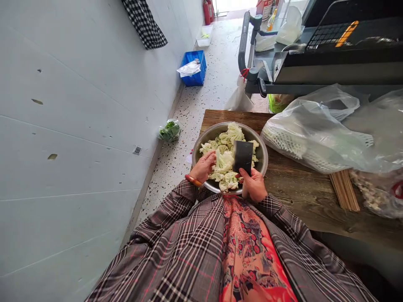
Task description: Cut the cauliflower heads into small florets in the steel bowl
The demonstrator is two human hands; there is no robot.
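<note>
Over a round metal bowl (265,161), my left hand (204,167) is closed on a piece of cauliflower (224,161), its pale stem side facing up. My right hand (254,184) grips a cleaver (243,154) with a broad dark blade. The blade stands just right of the held piece; whether the two touch I cannot tell. Beneath both hands, cut cauliflower florets (235,132) fill much of the bowl. The bowl rests at the left end of a wooden table (296,197), close against my body. My right fingers partly hide the cleaver's handle.
Right of the bowl lies a clear plastic bag (311,130) with white netted contents, near wooden sticks (344,191). A grey cart (253,75) stands behind the table. On the floor at left are bagged greens (170,131) and a blue crate (195,77), along the wall (78,147).
</note>
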